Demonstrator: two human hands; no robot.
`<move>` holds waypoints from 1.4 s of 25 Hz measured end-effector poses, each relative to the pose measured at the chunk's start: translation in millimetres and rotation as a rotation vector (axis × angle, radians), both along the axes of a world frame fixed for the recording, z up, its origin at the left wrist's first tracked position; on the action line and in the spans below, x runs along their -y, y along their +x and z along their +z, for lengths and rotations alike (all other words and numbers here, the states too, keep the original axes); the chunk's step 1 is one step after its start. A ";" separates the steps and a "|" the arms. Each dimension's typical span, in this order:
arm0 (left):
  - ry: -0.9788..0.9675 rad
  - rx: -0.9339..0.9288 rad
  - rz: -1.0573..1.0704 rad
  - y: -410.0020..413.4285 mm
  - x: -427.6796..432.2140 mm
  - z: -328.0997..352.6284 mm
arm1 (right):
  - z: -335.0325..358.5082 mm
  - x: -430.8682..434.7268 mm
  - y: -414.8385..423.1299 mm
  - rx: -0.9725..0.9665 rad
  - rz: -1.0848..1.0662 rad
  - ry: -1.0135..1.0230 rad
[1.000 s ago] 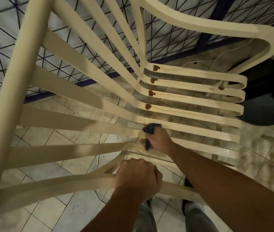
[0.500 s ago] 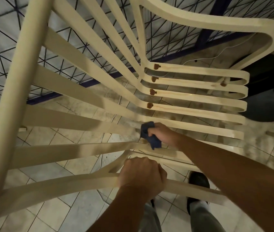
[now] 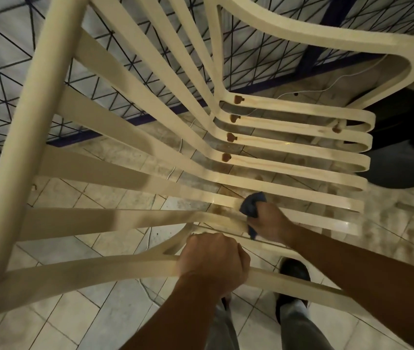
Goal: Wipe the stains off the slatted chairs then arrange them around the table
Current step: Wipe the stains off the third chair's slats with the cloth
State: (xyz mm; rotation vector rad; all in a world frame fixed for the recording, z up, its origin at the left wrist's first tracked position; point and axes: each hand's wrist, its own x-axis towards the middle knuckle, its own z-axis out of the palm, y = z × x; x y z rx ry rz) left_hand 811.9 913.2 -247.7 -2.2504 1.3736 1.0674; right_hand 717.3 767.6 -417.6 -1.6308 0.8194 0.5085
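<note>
A cream slatted chair (image 3: 115,157) fills the view, its back at the left and its seat slats running to the right. My left hand (image 3: 213,256) grips the near armrest rail from above. A bunched blue cloth (image 3: 252,204) is held in my right hand (image 3: 269,221), pressed on a seat slat near the seat's back corner. Brown stains (image 3: 230,137) sit in a row at the inner ends of the farther slats, with one more near the seat's front edge. A faint brown smear (image 3: 218,210) lies just left of the cloth.
A dark round table (image 3: 408,147) stands at the right behind the chair. A mesh fence with a blue frame (image 3: 135,120) runs along the back. A white cable (image 3: 327,87) trails over the tiled floor. My shoes and trouser legs (image 3: 294,274) stand below the armrest.
My right hand has slid the blue cloth to the right along the seat slat, uncovering a faint smear. My left hand keeps its grip on the armrest.
</note>
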 end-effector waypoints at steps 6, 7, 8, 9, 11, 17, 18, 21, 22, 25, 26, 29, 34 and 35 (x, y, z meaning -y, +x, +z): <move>0.049 0.016 -0.001 -1.6 1.5 -2.2 | -7.8 -53.3 92.6 -0.117 0.063 0.048; 0.063 0.010 0.003 -1.5 2.3 -2.0 | -7.7 -51.3 98.0 -0.145 0.070 0.073; 0.073 0.007 0.003 -1.6 2.1 -2.3 | -7.5 -49.8 99.5 -0.137 0.076 0.091; 0.079 0.009 0.002 -2.0 1.6 -2.1 | -2.2 -47.7 97.2 -0.125 0.051 0.126; 0.079 0.019 0.001 -3.1 2.3 -0.7 | 4.6 -43.7 84.1 -0.070 0.064 0.144; 0.036 0.008 -0.002 -0.6 1.5 3.7 | 30.5 -27.9 28.2 -0.013 -0.277 0.018; 0.027 0.003 0.004 -0.3 1.5 4.5 | 35.9 -13.2 19.4 -0.027 -0.382 -0.029; 0.007 -0.010 0.012 0.1 0.6 3.6 | 40.5 35.6 -2.5 -0.089 -0.448 -0.305; -0.003 -0.010 0.012 0.5 0.3 2.6 | 35.4 47.4 -5.3 -0.101 -0.434 -0.350; -0.020 -0.008 0.006 0.3 -1.1 1.6 | 15.0 51.9 4.8 -0.197 -0.211 -0.303; -0.023 -0.004 -0.001 0.1 -0.9 1.4 | 4.9 47.1 15.1 -0.195 -0.166 -0.282; -0.027 0.010 -0.022 1.0 -1.5 -2.0 | -7.4 23.7 61.5 -0.129 -0.116 -0.242; -0.029 0.005 -0.020 0.3 -0.7 -3.5 | -15.3 -17.3 130.7 -0.210 -0.008 -0.191; -0.035 -0.001 -0.017 0.1 -0.9 -3.7 | -14.1 -20.2 139.0 -0.220 -0.047 -0.148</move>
